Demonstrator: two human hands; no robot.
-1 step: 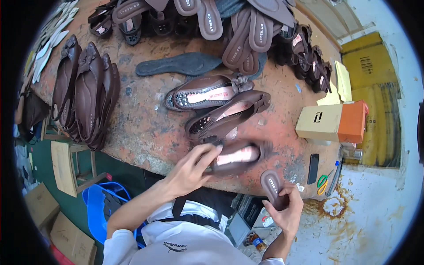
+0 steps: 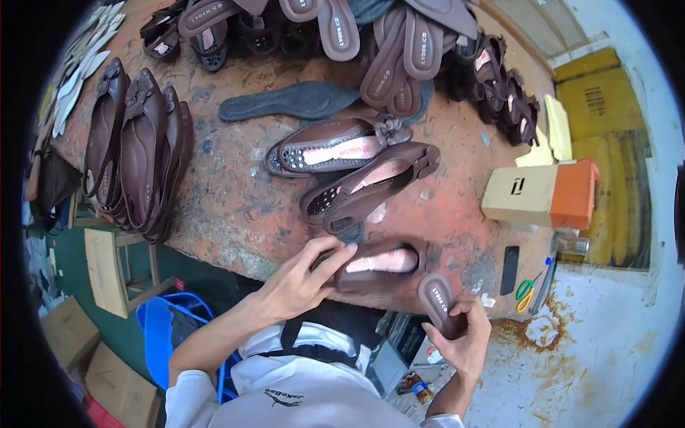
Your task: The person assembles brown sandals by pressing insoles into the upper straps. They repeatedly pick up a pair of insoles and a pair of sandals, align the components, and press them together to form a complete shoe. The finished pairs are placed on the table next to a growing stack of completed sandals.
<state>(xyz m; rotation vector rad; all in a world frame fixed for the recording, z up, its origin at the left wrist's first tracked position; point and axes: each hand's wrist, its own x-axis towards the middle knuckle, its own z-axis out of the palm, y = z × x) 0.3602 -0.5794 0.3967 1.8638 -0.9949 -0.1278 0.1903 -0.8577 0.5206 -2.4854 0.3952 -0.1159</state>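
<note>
My left hand (image 2: 303, 274) pinches the heel end of a brown shoe (image 2: 374, 282) at the table's near edge. Motion blurs this shoe; a pale strip lies inside it and its toe points right. In my right hand (image 2: 464, 335), thumb and fingers grip a brown insole (image 2: 434, 296) by its lower end, close to the shoe's toe. Just beyond lie two more brown shoes: a slingback (image 2: 367, 187) and, behind it, a bow-trimmed shoe (image 2: 328, 139) with a perforated heel part and a pale strip inside.
Brown shoes (image 2: 146, 153) stand in a row at the left. Several insoles (image 2: 385, 78) are heaped at the back beside a dark grey sole-shaped piece (image 2: 285, 102). To the right are a cream and orange box (image 2: 539, 194), a phone (image 2: 509, 269) and scissors (image 2: 524, 294). A wooden stool (image 2: 107, 267) and blue bin (image 2: 153, 335) stand below.
The blurred shoe in my left hand has shifted slightly toward me. My right hand keeps hold of the insole in nearly the same place.
</note>
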